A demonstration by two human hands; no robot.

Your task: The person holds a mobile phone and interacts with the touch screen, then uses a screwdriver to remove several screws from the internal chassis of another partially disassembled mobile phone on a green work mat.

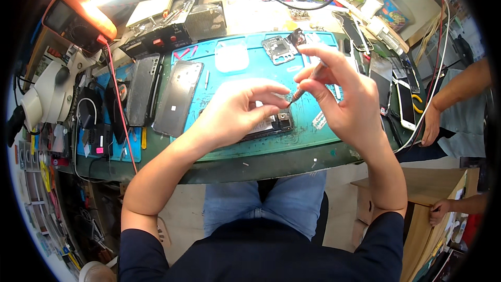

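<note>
While both hands hang over the teal mat, here's how the bench looks:

Left hand: the left hand (235, 109) sits over the opened phone (271, 125), fingers curled together with thumb and forefinger pinched near the screwdriver's tip; can't tell if something tiny is between them.

Right hand: the right hand (342, 96) is clamped on a small screwdriver (305, 86), fingertips closed round its shaft, tip angled down and left toward the left fingertips.

Opened phone: lying flat on the teal work mat (245, 81), near its front edge, mostly covered by the left hand, insides facing up.

Mat extras: a grey back cover (177, 98) lies on the left part, a clear plastic tray (231, 55) near the back edge, and a metal inner frame (279, 49) just right of that.

Left of mat: another dark phone panel (142, 90) on a smaller blue pad, with a red wire (119, 104) running down from an orange multimeter (78, 18). A white microscope (49, 91) stands at the far left.

Right side: more phones (404, 104) lie by the table edge, and another person's hand (430, 125) rests there.

Below: blue jeans (266, 203) under the table edge.
</note>
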